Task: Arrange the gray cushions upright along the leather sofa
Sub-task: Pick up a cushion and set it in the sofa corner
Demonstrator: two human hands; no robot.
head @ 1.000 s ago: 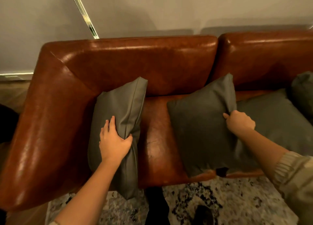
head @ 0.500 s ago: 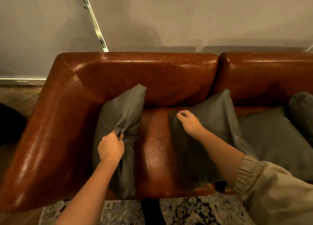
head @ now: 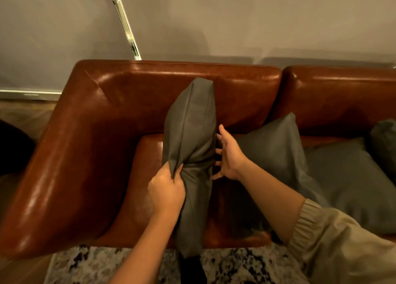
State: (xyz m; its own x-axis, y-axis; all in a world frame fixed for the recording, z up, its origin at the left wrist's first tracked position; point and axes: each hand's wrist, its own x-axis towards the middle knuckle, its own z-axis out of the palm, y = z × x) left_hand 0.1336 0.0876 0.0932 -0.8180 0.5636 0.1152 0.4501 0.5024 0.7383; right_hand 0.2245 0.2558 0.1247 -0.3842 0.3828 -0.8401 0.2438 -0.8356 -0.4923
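Head view: left hand (head: 166,190), closed on a pinch of fabric, has carried the gray cushion (head: 190,146) from the armrest to mid-seat of the leather sofa (head: 90,146); right hand (head: 229,155), open, has released the second cushion (head: 276,153), steadying the first edge-on, upright.

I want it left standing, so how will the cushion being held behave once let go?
The held cushion bunches in the left hand, so it is probably soft and floppy. Standing on its narrow edge, it may flop over unless leaned against the sofa back.
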